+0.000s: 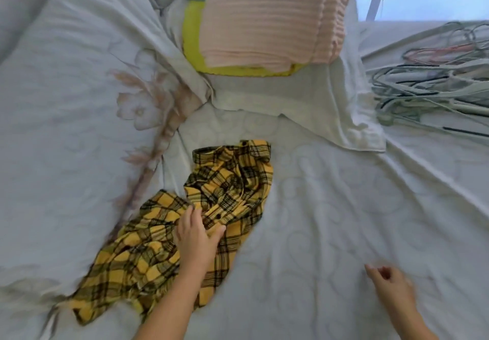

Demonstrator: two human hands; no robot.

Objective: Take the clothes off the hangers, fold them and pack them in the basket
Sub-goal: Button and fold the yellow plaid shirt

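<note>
A yellow and black plaid shirt [225,180] lies crumpled on the white bed sheet [330,220], off any hanger. My left hand [195,236] rests flat on the shirt's middle with its fingers spread and fairly straight. My right hand [391,286] hovers over the bare sheet to the right of the shirt, fingers loosely curled, holding nothing. Several empty hangers [428,82] lie in a pile at the far right. No basket is in view.
A folded pink ribbed garment [270,14] sits on a yellow-green item [193,35] at the top centre. A white floral quilt [79,101] covers the left side. A white folded cloth [344,117] lies between the pink pile and the hangers.
</note>
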